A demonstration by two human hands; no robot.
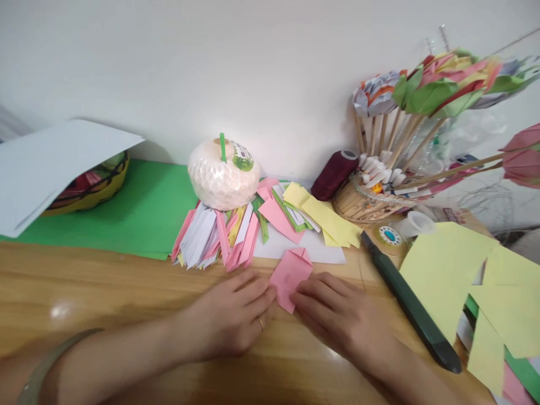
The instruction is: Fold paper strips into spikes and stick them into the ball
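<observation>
A small piece of pink paper lies on the wooden table between my hands, its top edge folded over. My left hand pinches its lower left side, with a ring on one finger. At the lower right side, the closed fingers of my right hand hold the paper too; the thumb is hidden. Just beyond are bundles of folded paper strips in white, pink and yellow. Beside these, loose pink, green, white and yellow slips rest on a white sheet.
A wrapped coconut with a green straw stands behind the strips. Green sheets and a basket under white paper are left. Right are a dark thread spool, paper flowers, a dark green cutter, tape and yellow paper.
</observation>
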